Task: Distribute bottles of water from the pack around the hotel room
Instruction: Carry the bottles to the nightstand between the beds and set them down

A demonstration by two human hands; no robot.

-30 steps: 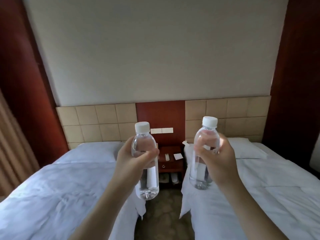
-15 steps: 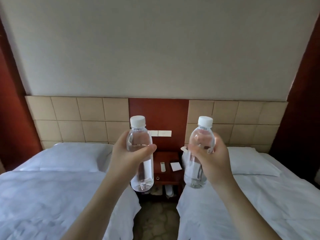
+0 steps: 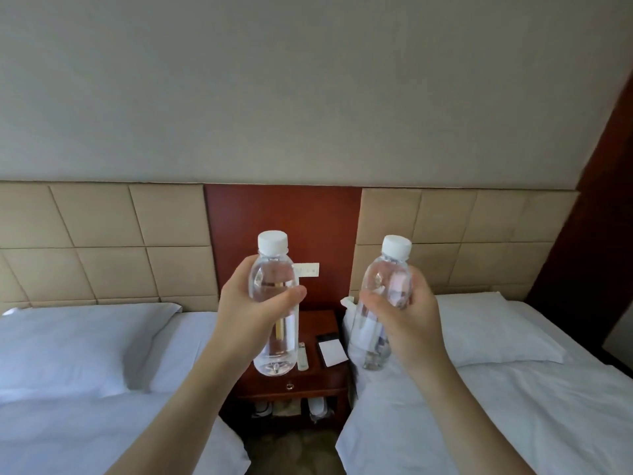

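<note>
My left hand grips a clear water bottle with a white cap, held upright. My right hand grips a second clear water bottle, also upright and tilted slightly. Both bottles hang in the air in front of the dark wooden nightstand that stands between the two beds. The bottom of the left bottle overlaps the nightstand's top in the view. The pack of bottles is out of sight.
A white bed lies at the left and another white bed at the right, with a narrow carpeted aisle between. On the nightstand lie a remote and a notepad. Slippers sit on its lower shelf.
I have come closer to the nightstand along the aisle; the beds and headboard look larger. Both hands still hold their bottles at about the same height.
</note>
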